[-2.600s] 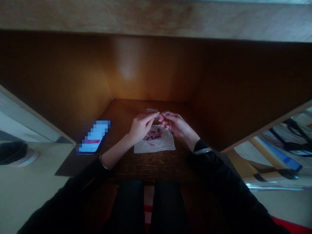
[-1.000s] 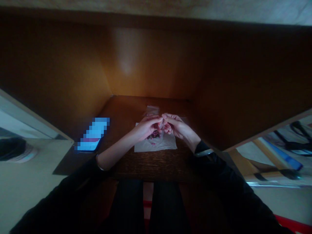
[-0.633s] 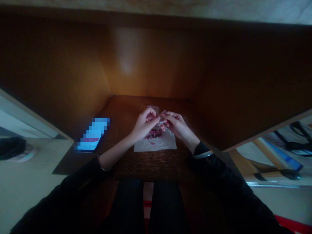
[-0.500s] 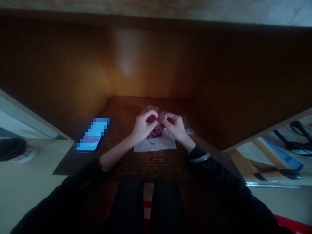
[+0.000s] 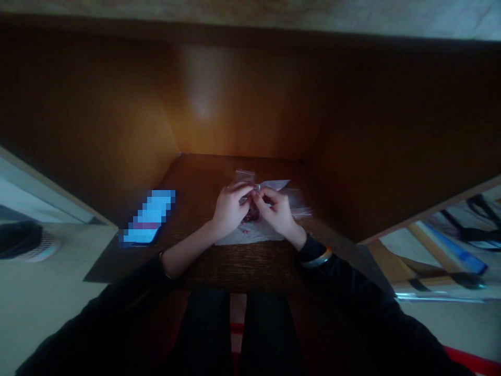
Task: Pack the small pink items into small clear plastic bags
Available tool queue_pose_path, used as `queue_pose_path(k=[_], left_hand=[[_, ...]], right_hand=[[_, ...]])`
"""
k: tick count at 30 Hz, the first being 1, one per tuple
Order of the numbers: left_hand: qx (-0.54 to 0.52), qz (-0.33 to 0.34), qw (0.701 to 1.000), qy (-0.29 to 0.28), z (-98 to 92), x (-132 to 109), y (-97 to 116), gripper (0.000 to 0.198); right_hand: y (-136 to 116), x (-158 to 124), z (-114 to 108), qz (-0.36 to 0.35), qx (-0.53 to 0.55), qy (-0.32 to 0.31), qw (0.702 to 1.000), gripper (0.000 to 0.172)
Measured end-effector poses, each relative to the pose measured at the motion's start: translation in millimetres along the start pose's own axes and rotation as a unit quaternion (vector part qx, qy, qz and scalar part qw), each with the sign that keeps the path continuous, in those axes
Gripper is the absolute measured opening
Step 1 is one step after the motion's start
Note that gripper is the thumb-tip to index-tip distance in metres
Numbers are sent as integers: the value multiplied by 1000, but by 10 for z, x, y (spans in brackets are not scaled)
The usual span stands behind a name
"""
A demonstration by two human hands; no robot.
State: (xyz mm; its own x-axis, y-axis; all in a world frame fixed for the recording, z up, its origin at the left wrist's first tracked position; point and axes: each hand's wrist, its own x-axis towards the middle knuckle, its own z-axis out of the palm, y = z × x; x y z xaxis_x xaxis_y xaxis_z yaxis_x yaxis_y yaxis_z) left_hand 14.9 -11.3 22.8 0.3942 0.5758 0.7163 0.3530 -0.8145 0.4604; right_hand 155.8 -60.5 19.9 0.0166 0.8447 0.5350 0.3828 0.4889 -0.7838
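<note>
My left hand [image 5: 234, 208] and my right hand [image 5: 275, 209] meet above a white sheet [image 5: 250, 237] on the dark wooden surface. The fingers of both are pinched together, with a tiny item between the fingertips that is too small to name. Small dark red and pink pieces [image 5: 250, 215] lie on the sheet beneath my hands, partly hidden by them. A clear plastic bag [image 5: 245, 175] lies behind my left hand. Another clear bag [image 5: 300, 206] is to the right of my right hand.
A phone [image 5: 151, 216] with a lit, pixelated screen lies at the left on the wooden surface [image 5: 203, 162]. Wooden walls [image 5: 250, 104] enclose the back and sides. A mesh bin [image 5: 43, 248] stands on the floor at far left; items fill a box [image 5: 430, 250] at far right.
My hands have drawn closer, and their fingertips now touch or nearly touch. A whitish flap now shows behind my right hand. The right wrist has shifted slightly left.
</note>
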Motion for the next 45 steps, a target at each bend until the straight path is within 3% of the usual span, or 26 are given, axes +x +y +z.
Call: queue_pose_path(k=[3,6,11,14,17,21,25,30,33,38,45], left_hand=[[15,-22,1000,-5,17,-12,-11,18],[53,-46,997,12,15,-23,-10,16],[105,-60,992,27,-13,-20,-12,24],[105,-44,993,34,-29,-12,-9,28],[94,-13,995,32,-29,-15,15,30],[74,19,997,11,0,-39,61,22],[29,2,999,-18,-1,-50,85,5],[15,-47,998,-32,-18,-41,81,11],[35,-76,992,-96,9,-54,66,28],[45,-95,971,-216,82,-115,8,52],[14,-99,970,-222,106,-132,-25,53]], right_hand=[[-25,11,21,18,41,-27,999,34],[-17,56,37,107,145,-44,983,37],[37,167,-22,316,361,-99,872,48],[42,207,-75,353,421,-122,827,44],[40,220,-100,357,456,-117,807,40],[74,223,-108,329,460,-97,819,34],[127,231,-130,325,456,-42,827,24],[193,246,-145,289,393,73,870,20],[287,237,-132,273,327,120,897,29],[506,188,-119,236,232,98,939,42],[520,157,-139,198,202,48,958,36]])
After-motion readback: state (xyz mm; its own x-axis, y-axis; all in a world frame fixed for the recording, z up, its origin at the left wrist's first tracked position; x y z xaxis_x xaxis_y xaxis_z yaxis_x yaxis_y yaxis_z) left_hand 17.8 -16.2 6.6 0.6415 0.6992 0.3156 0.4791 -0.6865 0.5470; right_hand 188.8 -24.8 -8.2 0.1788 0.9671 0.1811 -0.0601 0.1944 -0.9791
